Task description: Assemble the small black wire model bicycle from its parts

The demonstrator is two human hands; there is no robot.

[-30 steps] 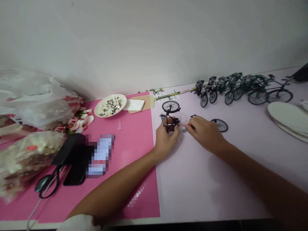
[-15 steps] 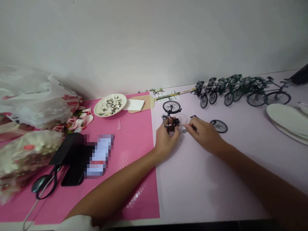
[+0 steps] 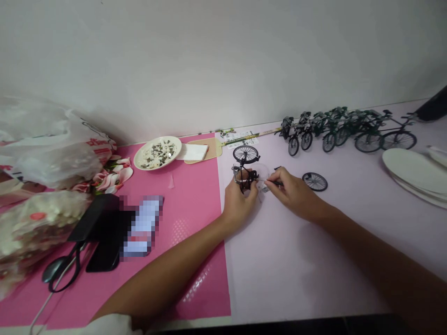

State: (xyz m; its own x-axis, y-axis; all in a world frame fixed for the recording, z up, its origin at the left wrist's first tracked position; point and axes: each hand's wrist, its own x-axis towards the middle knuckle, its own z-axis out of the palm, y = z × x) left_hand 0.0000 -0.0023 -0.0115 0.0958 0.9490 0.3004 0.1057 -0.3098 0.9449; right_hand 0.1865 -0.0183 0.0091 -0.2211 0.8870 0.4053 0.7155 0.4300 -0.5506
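Note:
My left hand is closed round the dark frame of a miniature bicycle, whose one visible wheel points up toward the wall. Between the thumb and fingers of my right hand is a thin tool that looks like a small screwdriver. Its pale tip meets or nearly meets the bicycle's dark lower parts; contact cannot be made out. A loose spoked wheel lies on the table just right of my right hand. Small clear and silvery pieces lie under the hands, partly hidden.
Several miniature bicycles stand in a row along the wall. White plates are stacked at the right. At the left are a dish of small parts, a fly swatter, a phone, a black stand and plastic bags.
The whole view has shifted slightly. My right fingers have changed their hold a little on the thin tool, and more of its dark handle shows. My left hand keeps its grip on the bicycle.

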